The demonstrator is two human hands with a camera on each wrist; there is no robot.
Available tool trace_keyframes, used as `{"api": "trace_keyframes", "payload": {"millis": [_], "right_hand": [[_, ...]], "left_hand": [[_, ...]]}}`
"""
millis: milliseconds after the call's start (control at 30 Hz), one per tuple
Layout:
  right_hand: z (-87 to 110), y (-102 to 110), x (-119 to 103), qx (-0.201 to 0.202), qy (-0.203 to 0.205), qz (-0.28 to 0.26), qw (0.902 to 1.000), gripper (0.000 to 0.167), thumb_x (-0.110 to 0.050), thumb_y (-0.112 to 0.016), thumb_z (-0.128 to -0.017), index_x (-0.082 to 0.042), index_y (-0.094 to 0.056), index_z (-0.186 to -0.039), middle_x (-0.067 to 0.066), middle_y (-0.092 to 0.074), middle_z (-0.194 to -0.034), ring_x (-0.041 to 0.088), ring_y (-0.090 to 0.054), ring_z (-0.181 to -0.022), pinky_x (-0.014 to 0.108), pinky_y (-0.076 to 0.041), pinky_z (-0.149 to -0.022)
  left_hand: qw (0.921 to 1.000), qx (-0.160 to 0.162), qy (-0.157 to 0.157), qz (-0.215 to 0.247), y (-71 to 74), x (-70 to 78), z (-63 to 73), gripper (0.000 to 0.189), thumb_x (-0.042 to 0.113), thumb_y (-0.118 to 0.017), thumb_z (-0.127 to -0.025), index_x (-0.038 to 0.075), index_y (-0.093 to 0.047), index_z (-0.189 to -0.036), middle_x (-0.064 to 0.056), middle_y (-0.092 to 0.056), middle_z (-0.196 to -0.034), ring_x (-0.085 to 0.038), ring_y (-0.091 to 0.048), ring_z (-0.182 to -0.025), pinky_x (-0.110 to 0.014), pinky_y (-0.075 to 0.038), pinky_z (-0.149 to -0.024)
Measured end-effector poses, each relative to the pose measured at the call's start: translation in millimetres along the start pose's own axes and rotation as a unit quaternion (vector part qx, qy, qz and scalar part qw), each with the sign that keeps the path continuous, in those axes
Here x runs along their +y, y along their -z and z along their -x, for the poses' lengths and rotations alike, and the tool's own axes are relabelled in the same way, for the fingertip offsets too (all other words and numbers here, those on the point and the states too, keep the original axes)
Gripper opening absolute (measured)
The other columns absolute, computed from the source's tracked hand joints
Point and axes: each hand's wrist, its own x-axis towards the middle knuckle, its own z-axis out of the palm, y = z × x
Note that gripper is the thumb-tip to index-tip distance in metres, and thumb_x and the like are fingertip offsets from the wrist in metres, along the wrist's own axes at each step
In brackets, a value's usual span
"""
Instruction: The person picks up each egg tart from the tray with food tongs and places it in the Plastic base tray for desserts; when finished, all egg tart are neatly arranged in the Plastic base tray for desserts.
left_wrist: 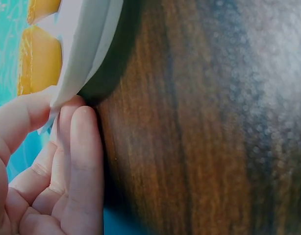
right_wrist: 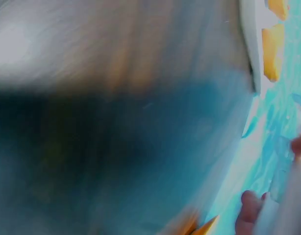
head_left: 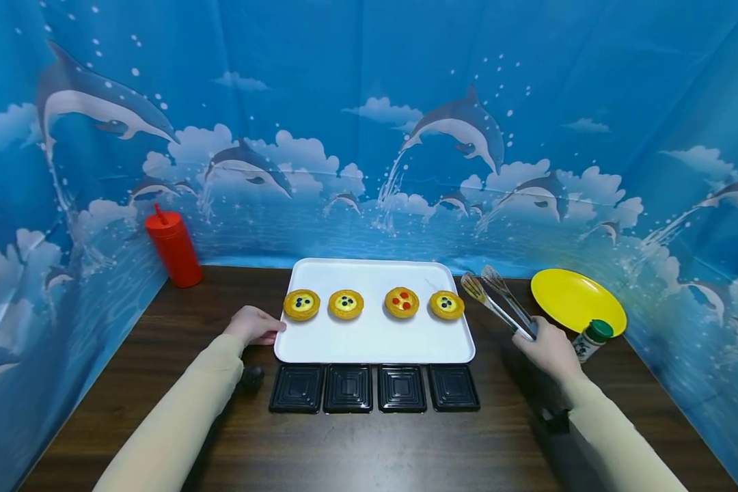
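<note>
My left hand (head_left: 258, 325) pinches the left rim of a white tray (head_left: 369, 345), with the thumb above and fingers below it, as the left wrist view shows. On the tray sit three egg tarts with dark blue dots, such as the leftmost tart (head_left: 301, 305), and one tart with red dots (head_left: 402, 302). My right hand (head_left: 549, 348) grips metal tongs (head_left: 509, 311) by the handle, to the right of the tray. The tongs' arms are spread, their tips near the tray's right edge with nothing between them. In the right wrist view, the hand (right_wrist: 249, 213) is blurred and partly cut off.
Several square black dishes (head_left: 348, 389) stand in a row in front of the tray. A red squeeze bottle (head_left: 175, 249) stands at back left. At right are a yellow plate (head_left: 575, 297) and a green-capped shaker (head_left: 592, 339). A dolphin-print curtain (head_left: 369, 137) surrounds the dark wooden table (head_left: 369, 454).
</note>
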Motion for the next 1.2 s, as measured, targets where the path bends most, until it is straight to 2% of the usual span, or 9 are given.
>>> {"api": "trace_keyframes", "payload": {"millis": [133,333,500,733,933,1200], "right_hand": [[9.3,1.6,3.2,0.028,0.001,0.007,0.9996,0.066,-0.046,-0.058,-0.087,0.008,-0.048,-0.124,0.026,-0.061,-0.107,0.029,-0.056,-0.080,0.047,-0.051,-0.071],[18.4,2.2,8.9,0.058,0.007,0.041,0.9975,0.092,-0.069,-0.056,-0.080,0.009,-0.047,-0.128,0.032,-0.059,-0.111,0.036,-0.058,-0.083,0.055,-0.052,-0.076],[23.6,6.0,14.4,0.061,0.015,0.053,0.9967,0.095,-0.070,-0.056,-0.078,0.009,-0.047,-0.129,0.034,-0.059,-0.113,0.039,-0.059,-0.086,0.058,-0.051,-0.077],[27.5,6.2,19.8,0.030,0.004,0.044,0.9986,0.097,-0.070,-0.060,-0.076,0.009,-0.046,-0.129,0.032,-0.059,-0.110,0.032,-0.057,-0.078,0.053,-0.053,-0.073],[24.2,-2.7,24.8,0.000,0.012,0.047,0.9988,0.093,-0.068,-0.063,-0.074,0.007,-0.048,-0.127,0.024,-0.063,-0.101,0.025,-0.055,-0.073,0.044,-0.053,-0.066],[19.2,-7.5,23.4,-0.019,0.019,0.061,0.9978,0.092,-0.069,-0.065,-0.072,0.007,-0.052,-0.123,0.020,-0.065,-0.097,0.023,-0.055,-0.072,0.044,-0.052,-0.067]], "left_hand": [[1.0000,0.003,0.002,-0.005,0.5,-2.3,-3.4,0.034,0.019,-0.069,-0.087,-0.007,-0.063,-0.109,-0.010,-0.064,-0.080,-0.013,-0.064,-0.062,-0.020,-0.054,-0.066],[0.9999,0.001,-0.005,-0.010,0.3,-1.7,-2.3,0.034,0.019,-0.068,-0.087,-0.007,-0.062,-0.109,-0.010,-0.065,-0.080,-0.013,-0.064,-0.062,-0.020,-0.054,-0.065],[0.9999,0.001,-0.003,-0.014,0.7,0.6,-1.0,0.034,0.019,-0.068,-0.088,-0.008,-0.062,-0.109,-0.010,-0.065,-0.079,-0.012,-0.064,-0.062,-0.020,-0.055,-0.066],[0.9998,-0.005,0.001,-0.019,1.0,1.1,-1.8,0.035,0.019,-0.068,-0.088,-0.008,-0.062,-0.109,-0.009,-0.065,-0.078,-0.012,-0.064,-0.062,-0.020,-0.054,-0.066],[0.9998,-0.004,0.004,-0.020,1.3,0.0,-4.7,0.035,0.019,-0.068,-0.088,-0.008,-0.062,-0.109,-0.009,-0.064,-0.078,-0.012,-0.064,-0.062,-0.020,-0.054,-0.065],[0.9998,-0.005,0.002,-0.017,0.7,0.7,-5.4,0.035,0.019,-0.068,-0.088,-0.008,-0.061,-0.109,-0.009,-0.064,-0.077,-0.012,-0.064,-0.061,-0.020,-0.054,-0.064]]}}
